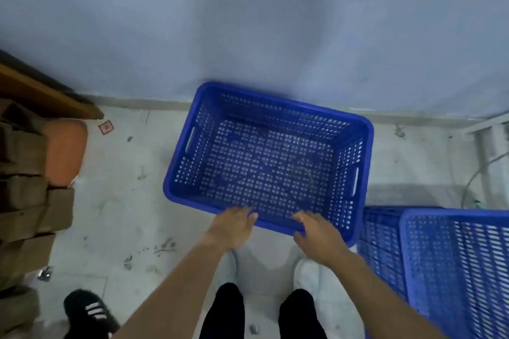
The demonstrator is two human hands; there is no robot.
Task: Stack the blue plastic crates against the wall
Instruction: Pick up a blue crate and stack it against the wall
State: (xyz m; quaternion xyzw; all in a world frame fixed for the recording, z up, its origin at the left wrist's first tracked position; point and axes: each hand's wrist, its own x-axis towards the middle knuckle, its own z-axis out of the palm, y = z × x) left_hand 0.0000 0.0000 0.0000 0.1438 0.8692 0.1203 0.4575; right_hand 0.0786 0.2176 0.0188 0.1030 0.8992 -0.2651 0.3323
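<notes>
A blue perforated plastic crate [270,159] stands upright and empty in front of me, its far rim close to the pale blue wall [248,22] and slightly skewed to it. My left hand [232,228] and my right hand [316,234] both grip its near rim, fingers curled over the edge. More blue crates [451,261] stand at the lower right, close beside the held crate's right corner.
Stacked brown cardboard boxes [24,201] and an orange cushion-like object [64,151] line the left side under a wooden board [41,91]. A black shoe [88,311] lies at the lower left. White metal legs and a cable [484,162] stand at the right. The floor [124,201] is stained.
</notes>
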